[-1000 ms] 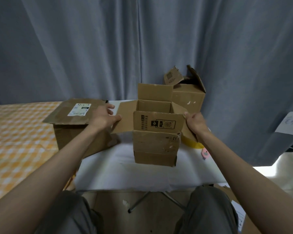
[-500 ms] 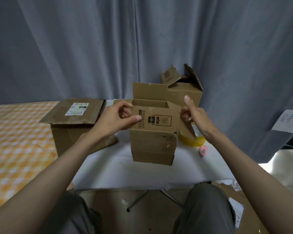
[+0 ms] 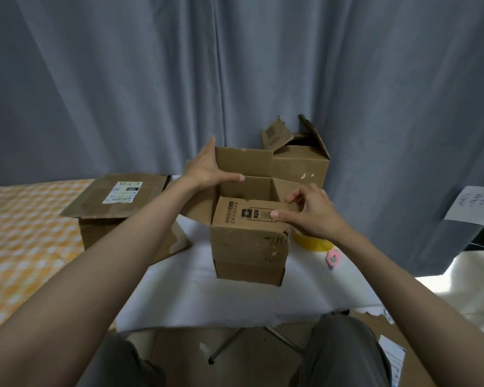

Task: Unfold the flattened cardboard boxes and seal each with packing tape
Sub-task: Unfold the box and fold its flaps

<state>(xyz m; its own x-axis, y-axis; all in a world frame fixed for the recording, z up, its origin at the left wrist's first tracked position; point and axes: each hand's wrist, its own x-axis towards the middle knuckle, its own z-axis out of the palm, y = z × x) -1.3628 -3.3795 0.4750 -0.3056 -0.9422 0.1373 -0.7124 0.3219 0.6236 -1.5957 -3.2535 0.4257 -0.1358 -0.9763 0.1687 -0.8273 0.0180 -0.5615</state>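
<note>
Hiding behind the right hand (image 3: 313, 216), tape roll (image 3: 312, 243) shows partly

A brown cardboard box (image 3: 249, 244) is showing black print under the right hand's fingertips (image 3: 274, 214). Just beyond that hand, yellow tape (image 3: 310, 243) and a pink cutter (image 3: 333, 258) are lying on white cloth (image 3: 207, 297).
</note>
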